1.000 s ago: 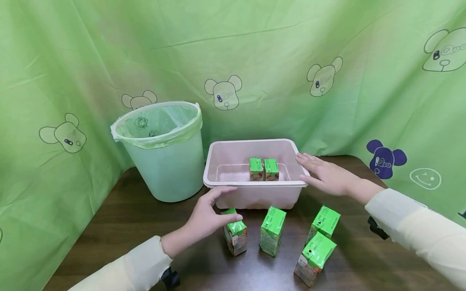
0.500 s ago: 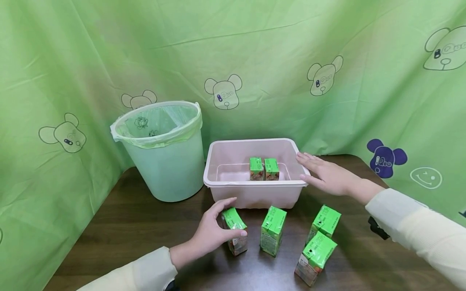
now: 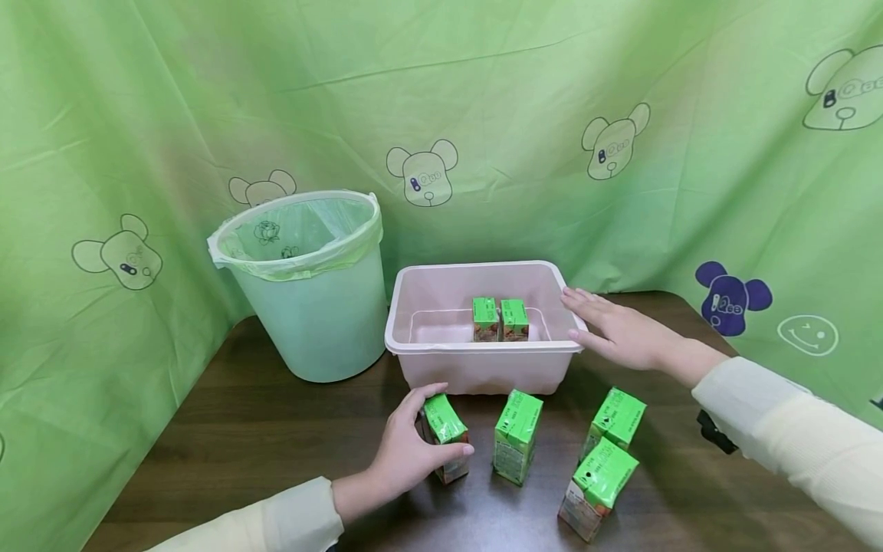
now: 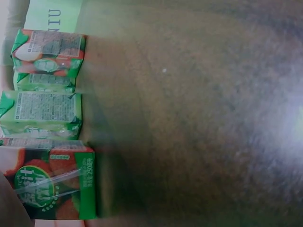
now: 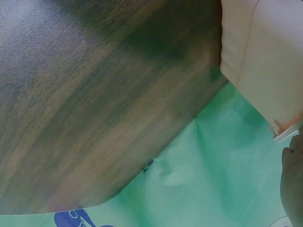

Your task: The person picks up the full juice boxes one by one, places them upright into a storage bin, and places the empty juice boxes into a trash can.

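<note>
My left hand [image 3: 407,448] holds a green-topped juice box [image 3: 444,419] at the table's front left, thumb across its near side and fingers behind it. In the left wrist view that juice box [image 4: 52,182] shows a red fruit picture, with part of the hand [image 4: 12,203] at the edge. My right hand [image 3: 624,333] rests with straight fingers on the right rim of a pale pink bin [image 3: 483,372]. Inside the bin stand two juice boxes [image 3: 485,314]. The right wrist view catches the bin's outside [image 5: 265,56] and a bit of the hand [image 5: 292,184].
Another juice box [image 3: 517,437] stands right of the held one. Farther right, a front juice box [image 3: 596,491] partly overlaps a rear juice box [image 3: 617,418]. A lined green wastebasket [image 3: 317,314] stands left of the bin. Green curtain [image 3: 510,176] backs the dark wooden table [image 3: 276,429].
My left hand has come down and slightly right around the left juice box, its thumb now against the near side. My right hand has stayed on the bin's rim.
</note>
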### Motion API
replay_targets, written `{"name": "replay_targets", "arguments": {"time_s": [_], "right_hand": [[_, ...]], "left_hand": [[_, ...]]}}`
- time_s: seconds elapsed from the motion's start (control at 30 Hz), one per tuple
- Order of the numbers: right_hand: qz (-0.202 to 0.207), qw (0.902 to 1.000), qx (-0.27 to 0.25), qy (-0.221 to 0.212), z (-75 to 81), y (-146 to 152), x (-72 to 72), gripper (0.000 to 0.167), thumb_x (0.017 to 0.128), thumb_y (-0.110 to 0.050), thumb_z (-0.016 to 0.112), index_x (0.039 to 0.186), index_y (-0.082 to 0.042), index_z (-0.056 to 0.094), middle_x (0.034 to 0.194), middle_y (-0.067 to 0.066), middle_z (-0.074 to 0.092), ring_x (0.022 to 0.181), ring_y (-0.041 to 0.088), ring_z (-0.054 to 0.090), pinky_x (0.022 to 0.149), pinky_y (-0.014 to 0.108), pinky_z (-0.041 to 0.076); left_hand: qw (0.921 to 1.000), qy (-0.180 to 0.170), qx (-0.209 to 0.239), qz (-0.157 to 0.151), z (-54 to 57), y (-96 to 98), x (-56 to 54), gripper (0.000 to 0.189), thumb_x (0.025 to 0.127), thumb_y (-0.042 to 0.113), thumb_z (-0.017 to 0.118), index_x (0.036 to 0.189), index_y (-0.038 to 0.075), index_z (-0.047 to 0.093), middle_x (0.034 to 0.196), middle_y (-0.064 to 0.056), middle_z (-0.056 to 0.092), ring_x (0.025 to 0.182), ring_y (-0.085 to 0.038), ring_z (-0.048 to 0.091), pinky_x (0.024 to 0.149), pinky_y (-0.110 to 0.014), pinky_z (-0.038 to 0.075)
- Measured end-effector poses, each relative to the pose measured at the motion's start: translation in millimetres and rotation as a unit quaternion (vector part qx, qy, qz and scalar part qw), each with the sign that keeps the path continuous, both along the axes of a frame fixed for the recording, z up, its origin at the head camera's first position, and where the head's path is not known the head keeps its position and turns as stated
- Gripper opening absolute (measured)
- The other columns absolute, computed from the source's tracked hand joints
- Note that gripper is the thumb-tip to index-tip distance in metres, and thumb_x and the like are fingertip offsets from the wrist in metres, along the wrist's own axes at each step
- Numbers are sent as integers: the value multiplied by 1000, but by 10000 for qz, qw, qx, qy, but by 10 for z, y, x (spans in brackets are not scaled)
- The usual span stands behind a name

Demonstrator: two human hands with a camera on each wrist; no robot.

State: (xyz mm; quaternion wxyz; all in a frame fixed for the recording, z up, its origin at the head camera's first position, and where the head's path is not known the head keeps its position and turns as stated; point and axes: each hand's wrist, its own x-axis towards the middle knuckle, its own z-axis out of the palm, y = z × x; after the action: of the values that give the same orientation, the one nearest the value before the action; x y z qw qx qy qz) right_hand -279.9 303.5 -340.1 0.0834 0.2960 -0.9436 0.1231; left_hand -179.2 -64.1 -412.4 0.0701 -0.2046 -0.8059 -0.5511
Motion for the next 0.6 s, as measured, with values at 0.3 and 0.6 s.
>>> {"name": "replay_targets", "arguments": {"time_s": [0.3,0.6], "right_hand": [[-8,10000,-32,-20,-7,-1,3,63,102,-37,50,149,0,32,156,14,28,144,35,20,113,54,23],[0,10000,-26,-35,-6,1,1,63,102,-37,49,150,0,32,156,14,28,144,34,20,113,54,22]], "left_hand": [[9998,129,17,168,-44,25,22,72,65,24,92,129,22,58,120,6,57,100,-13,57,86,-31,51],[9994,341,72,38,-32,16,2,66,66,16,90,126,18,62,118,6,60,96,-13,57,81,-28,53]]}}
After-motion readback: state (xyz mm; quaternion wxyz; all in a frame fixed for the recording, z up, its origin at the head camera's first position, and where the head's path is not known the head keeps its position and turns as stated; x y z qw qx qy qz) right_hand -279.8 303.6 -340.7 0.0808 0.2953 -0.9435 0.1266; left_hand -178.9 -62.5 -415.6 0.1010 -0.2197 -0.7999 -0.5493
